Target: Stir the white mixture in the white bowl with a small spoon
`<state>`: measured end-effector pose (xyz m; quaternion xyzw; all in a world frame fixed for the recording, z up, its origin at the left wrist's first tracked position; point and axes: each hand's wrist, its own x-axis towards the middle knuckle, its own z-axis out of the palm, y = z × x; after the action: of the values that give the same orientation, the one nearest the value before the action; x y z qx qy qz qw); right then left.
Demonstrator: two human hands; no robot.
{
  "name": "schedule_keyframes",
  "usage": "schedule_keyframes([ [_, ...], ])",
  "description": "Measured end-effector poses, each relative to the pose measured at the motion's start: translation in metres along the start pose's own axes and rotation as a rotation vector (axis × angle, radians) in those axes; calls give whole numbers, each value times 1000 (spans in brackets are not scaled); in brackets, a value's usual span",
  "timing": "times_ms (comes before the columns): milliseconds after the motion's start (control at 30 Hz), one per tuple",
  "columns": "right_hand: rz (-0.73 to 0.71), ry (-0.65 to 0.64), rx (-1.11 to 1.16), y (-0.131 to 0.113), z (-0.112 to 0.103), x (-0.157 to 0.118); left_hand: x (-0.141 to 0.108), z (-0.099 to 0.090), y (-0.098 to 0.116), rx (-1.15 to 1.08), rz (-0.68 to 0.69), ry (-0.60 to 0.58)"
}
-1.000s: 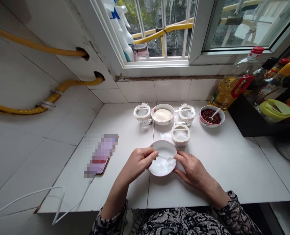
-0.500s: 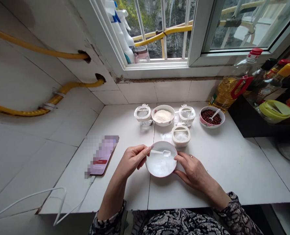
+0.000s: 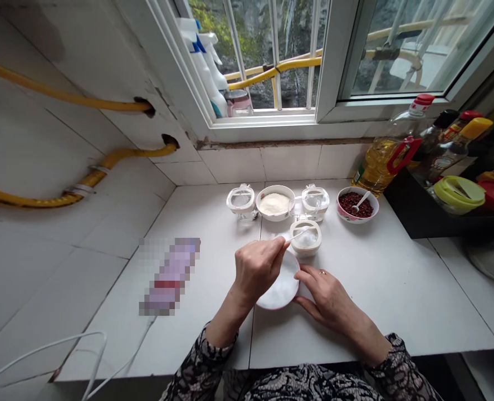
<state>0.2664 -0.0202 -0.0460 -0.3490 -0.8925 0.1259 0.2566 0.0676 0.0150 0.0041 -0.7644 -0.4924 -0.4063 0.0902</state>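
Note:
My left hand (image 3: 258, 268) is closed on the handle of a small white spoon (image 3: 300, 234), over the left part of a white bowl (image 3: 280, 287) with white contents. The spoon reaches over a square jar (image 3: 306, 239) with white contents, just behind the bowl. Whether its tip is inside the jar cannot be made out. My right hand (image 3: 325, 291) grips the bowl's right rim, thumb low on its side. Behind stand a bowl of pale powder (image 3: 275, 204), a left clear jar (image 3: 241, 200) and a right clear jar (image 3: 314, 201).
At the back right are a bowl of dark red beans (image 3: 355, 205) with a white spoon, an oil bottle (image 3: 382, 159) and a black rack (image 3: 414, 210) of bottles. A blurred phone (image 3: 174, 278) with a white cable lies left. A window (image 3: 267, 118) is behind.
My left hand has moved up and right from the bowl's left rim, lifting the spoon out of the bowl to the square jar. My right hand still holds the bowl.

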Motion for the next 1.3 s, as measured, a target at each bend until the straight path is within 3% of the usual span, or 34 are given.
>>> schedule_keyframes([
  [100,-3,-3,-1,0,0,0,-6,-3,-3,-20,15,78],
  [167,-2,-6,-3,-1,-1,1,-9,-13,-5,-113,-107,54],
  [267,-2,-15,-5,-1,-1,1,-12,-32,-11,-290,-359,-128],
  [367,-12,-13,-10,0,-1,1,-15,-48,-19,-409,-481,-335],
  [500,-24,1,-24,0,0,0,-20,-56,-27,-437,-564,-587],
  [667,-24,1,-25,1,0,-1,-24,-48,-23,-457,-587,-714],
  [867,-30,10,-30,2,0,0,-24,-41,-18,-482,-595,-765],
  [1133,-32,14,-32,0,-1,1,-24,-48,-31,-677,-819,-740],
  [1300,-35,14,-23,1,-1,1,-27,-45,-33,-712,-880,-738],
])
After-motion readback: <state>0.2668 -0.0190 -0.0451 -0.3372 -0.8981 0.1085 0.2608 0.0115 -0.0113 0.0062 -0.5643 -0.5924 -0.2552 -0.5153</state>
